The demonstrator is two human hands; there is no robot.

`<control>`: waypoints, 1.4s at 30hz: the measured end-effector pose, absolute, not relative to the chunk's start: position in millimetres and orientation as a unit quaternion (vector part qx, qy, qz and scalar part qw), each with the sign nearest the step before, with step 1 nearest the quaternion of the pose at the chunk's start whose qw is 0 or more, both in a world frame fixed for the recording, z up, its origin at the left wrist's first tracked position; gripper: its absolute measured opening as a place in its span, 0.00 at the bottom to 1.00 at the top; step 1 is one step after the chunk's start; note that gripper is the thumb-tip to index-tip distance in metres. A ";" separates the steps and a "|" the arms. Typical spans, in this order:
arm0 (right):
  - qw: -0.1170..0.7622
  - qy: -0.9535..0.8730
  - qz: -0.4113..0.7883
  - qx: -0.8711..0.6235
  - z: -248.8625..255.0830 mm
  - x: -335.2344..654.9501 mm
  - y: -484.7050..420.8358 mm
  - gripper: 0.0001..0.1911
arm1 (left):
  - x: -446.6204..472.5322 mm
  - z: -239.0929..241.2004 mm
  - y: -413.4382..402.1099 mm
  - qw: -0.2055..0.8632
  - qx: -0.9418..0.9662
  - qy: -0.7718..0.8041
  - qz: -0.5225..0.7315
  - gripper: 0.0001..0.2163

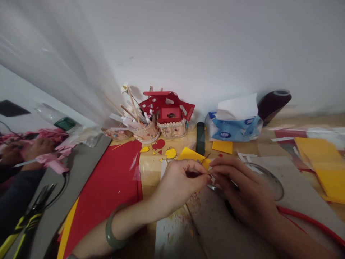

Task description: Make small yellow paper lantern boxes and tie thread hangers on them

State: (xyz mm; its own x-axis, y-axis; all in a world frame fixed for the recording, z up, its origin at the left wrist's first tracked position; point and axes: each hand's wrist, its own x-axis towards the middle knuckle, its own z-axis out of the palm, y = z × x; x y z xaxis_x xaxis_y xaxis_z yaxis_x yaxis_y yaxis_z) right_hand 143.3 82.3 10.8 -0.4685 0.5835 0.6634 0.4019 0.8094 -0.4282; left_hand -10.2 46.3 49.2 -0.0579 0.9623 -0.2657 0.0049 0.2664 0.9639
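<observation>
My left hand [178, 185], with a green bangle [111, 230] on its wrist, pinches thumb and forefinger together over the table. My right hand [242, 190] meets it there, its fingers bent and closed towards the same spot. What they hold between them is too small and covered to name. A thin dark strand [206, 157] sticks up by the fingertips. Just below them shows a bit of shiny metal [212, 187], mostly hidden. Behind the hands lies yellow paper [188, 154], and a grey board [212, 230] with small coloured scraps is underneath.
Red sheets [107, 187] lie left. Decorated pots [147, 132] with sticks, a red paper box [169, 114], a dark green tube [200, 138], tissues [234, 126] and a dark thread cone [273, 104] stand along the wall. A co-worker's hands [37, 147] are near a pink glue gun [55, 163] and pliers [29, 223].
</observation>
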 end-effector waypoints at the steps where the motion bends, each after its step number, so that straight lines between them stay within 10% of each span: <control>1: 0.427 -0.850 0.106 -0.290 11.2 143.1 82.1 0.06 | -10.3 48.4 45.9 0.543 0.423 0.578 0.439 0.02; 31: 0.386 -0.771 0.381 -0.334 30.3 138.1 82.1 0.08 | -14.8 48.7 47.1 0.560 0.408 0.551 0.466 0.03; 42: 0.423 -0.794 0.269 -0.343 26.1 138.0 80.2 0.06 | -15.3 51.5 45.9 0.562 0.394 0.550 0.476 0.01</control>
State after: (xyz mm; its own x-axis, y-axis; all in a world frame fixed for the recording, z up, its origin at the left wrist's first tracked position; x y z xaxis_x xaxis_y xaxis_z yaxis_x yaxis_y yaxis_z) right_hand 138.0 80.2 26.1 -0.4058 0.7730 0.4877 0.3176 0.6196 -0.7178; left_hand -15.3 45.9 51.5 -0.0589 0.9680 -0.2441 -0.1014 0.2375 0.9661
